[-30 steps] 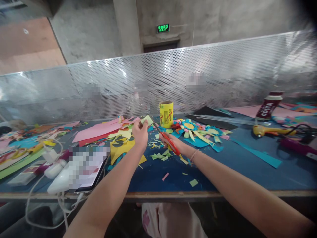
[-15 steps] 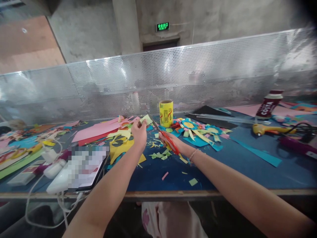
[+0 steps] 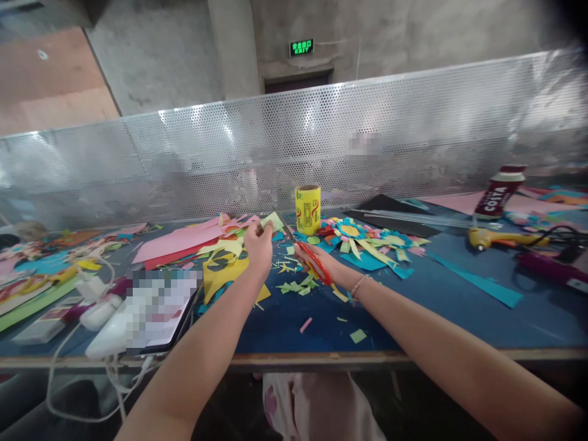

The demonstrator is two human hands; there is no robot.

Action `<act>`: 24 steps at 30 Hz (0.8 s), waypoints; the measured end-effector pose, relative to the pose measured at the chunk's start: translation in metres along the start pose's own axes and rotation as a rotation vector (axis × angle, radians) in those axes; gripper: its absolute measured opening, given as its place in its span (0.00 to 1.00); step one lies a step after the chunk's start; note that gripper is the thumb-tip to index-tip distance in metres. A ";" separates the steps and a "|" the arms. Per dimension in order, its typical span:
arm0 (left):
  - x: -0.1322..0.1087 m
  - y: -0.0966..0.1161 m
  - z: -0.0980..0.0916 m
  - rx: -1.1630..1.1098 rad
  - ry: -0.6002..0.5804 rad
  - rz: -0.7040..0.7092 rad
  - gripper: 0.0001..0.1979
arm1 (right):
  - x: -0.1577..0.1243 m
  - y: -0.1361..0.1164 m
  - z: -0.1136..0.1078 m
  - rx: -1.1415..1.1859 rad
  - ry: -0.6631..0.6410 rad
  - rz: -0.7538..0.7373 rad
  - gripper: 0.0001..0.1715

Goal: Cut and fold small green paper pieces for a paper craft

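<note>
My left hand (image 3: 258,247) pinches a small piece of pale green paper (image 3: 274,222) above the table. Closed round red-handled scissors (image 3: 319,260), my right hand (image 3: 312,257) is just to the right, with the blades pointing up and left toward the paper. Whether the blades touch the paper I cannot tell. Below the hands lie light green paper scraps (image 3: 298,286). A yellow tape roll (image 3: 307,210) stands on end behind the scissors. Right of it is a pile of paper flowers (image 3: 351,233) in blue and yellow.
A phone (image 3: 172,309) and white charging cables (image 3: 117,386) lie at the left front edge. Pink paper sheets (image 3: 179,241) are behind. On the right are a yellow glue gun (image 3: 505,239), a dark red bottle (image 3: 500,192) and a blue paper strip (image 3: 480,282). A perforated metal screen (image 3: 193,165) borders the back.
Almost nothing differs. Both hands keep their places with the paper and scissors, and the view has shifted very slightly.
</note>
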State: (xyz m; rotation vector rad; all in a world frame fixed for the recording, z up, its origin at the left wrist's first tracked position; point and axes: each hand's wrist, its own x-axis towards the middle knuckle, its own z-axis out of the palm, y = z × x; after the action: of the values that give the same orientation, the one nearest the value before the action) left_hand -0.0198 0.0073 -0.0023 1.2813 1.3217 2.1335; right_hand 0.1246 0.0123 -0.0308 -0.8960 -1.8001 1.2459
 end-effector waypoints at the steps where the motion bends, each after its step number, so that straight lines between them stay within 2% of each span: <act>1: 0.000 0.000 0.000 -0.006 0.000 -0.004 0.17 | 0.000 0.000 0.000 0.033 -0.019 0.017 0.26; 5: 0.000 -0.002 0.001 -0.049 -0.016 -0.016 0.17 | 0.000 -0.001 0.001 0.115 -0.049 0.042 0.25; 14: -0.002 0.004 0.002 -0.059 0.021 -0.036 0.20 | -0.002 -0.006 0.002 0.078 -0.029 0.032 0.29; 24: 0.003 -0.009 0.003 -0.180 0.026 -0.085 0.18 | -0.002 -0.006 0.003 0.109 -0.025 0.045 0.30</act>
State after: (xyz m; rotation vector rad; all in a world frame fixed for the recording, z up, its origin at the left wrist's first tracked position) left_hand -0.0203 0.0161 -0.0079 1.1097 1.1424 2.1609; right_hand 0.1224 0.0076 -0.0259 -0.8666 -1.7220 1.3757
